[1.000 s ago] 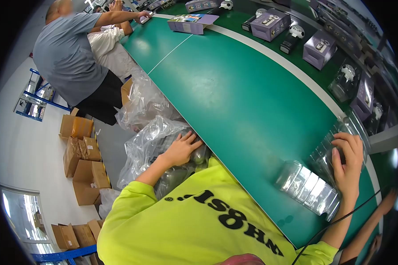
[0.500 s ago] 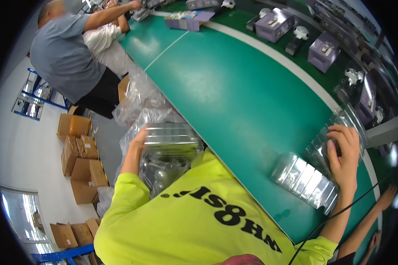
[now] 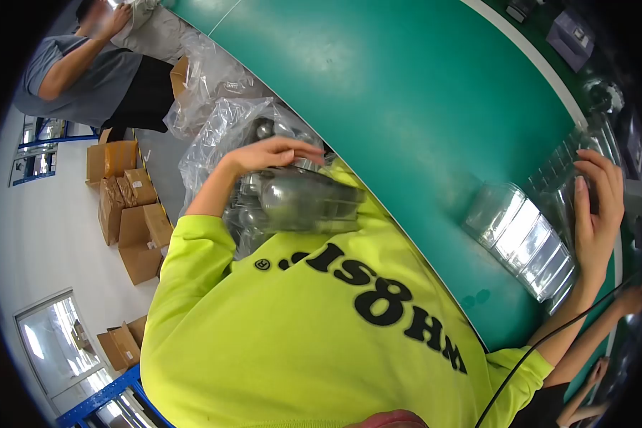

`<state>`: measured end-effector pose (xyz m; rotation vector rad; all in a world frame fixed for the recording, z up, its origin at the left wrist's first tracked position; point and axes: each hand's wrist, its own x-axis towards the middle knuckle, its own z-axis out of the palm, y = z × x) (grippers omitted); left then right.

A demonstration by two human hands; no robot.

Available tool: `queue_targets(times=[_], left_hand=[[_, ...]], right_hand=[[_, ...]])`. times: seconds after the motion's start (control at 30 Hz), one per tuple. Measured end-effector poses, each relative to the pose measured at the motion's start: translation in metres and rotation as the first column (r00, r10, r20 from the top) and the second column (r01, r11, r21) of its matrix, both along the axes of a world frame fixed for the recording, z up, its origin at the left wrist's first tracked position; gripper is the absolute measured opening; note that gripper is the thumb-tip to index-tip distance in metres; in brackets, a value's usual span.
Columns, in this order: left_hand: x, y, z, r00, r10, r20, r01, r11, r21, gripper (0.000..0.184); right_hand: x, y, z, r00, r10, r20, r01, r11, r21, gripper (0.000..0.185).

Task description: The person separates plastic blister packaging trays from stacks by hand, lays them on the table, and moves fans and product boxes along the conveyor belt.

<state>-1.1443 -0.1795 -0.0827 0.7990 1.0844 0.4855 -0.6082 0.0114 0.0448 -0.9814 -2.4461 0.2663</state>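
My left hand [image 3: 282,152] is bent over the top of a smoky clear plastic shell stack [image 3: 310,200], gripping it in front of my shirt, above an open plastic bag [image 3: 225,118] with more shells inside. The held stack is partly blurred. On the right of the green table, my right hand [image 3: 600,207] is curled round a clear plastic tray stack [image 3: 556,167], its thumb apart from the fingers. Beside that hand, a second clear ribbed stack [image 3: 524,239] lies on the table [image 3: 378,93].
A person [image 3: 85,78] stands at the upper left. Cardboard boxes [image 3: 139,242] line the floor at left. Purple boxes [image 3: 571,39] sit beyond the white table strip. Another person's arm [image 3: 599,328] reaches in at the lower right, near a black cable [image 3: 524,357].
My left hand came up from the bag with the shell stack and moved right with it. My right hand stays at the tray stack. The view has shifted, and the standing person's arm is drawn in.
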Motion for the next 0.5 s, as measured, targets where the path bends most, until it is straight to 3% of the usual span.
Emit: queue_targets(times=[0.13,0.27,0.33,0.37,0.43,0.5], left_hand=[[0.020,-0.009,-0.011,0.985,-0.128,-0.120,0.140,0.985,0.102,0.084],[0.018,0.029,-0.019,0.822,-0.569,0.027,0.570,0.819,-0.063,0.094],[0.028,0.050,-0.019,0.723,-0.686,-0.081,0.657,0.720,-0.225,0.094],[0.031,0.054,-0.025,0.727,-0.684,-0.067,0.627,0.700,-0.341,0.093],[0.048,0.066,-0.008,0.636,-0.762,-0.120,0.676,0.625,-0.389,0.097],[0.044,0.063,-0.018,0.550,-0.821,-0.154,0.820,0.566,-0.086,0.101]], right_hand=[[0.005,0.000,-0.003,0.999,0.034,0.019,-0.034,0.999,-0.001,0.013],[0.004,0.001,-0.002,0.999,0.019,0.049,-0.018,1.000,-0.001,0.013],[0.013,0.006,-0.007,0.993,0.037,0.110,-0.042,0.999,0.035,0.016],[0.009,0.003,-0.007,0.996,0.045,0.075,-0.050,0.997,0.058,0.016],[0.003,-0.001,-0.007,1.000,0.003,-0.014,-0.003,1.000,-0.003,0.013],[0.001,-0.003,-0.003,1.000,-0.013,-0.028,0.013,1.000,0.006,0.014]])
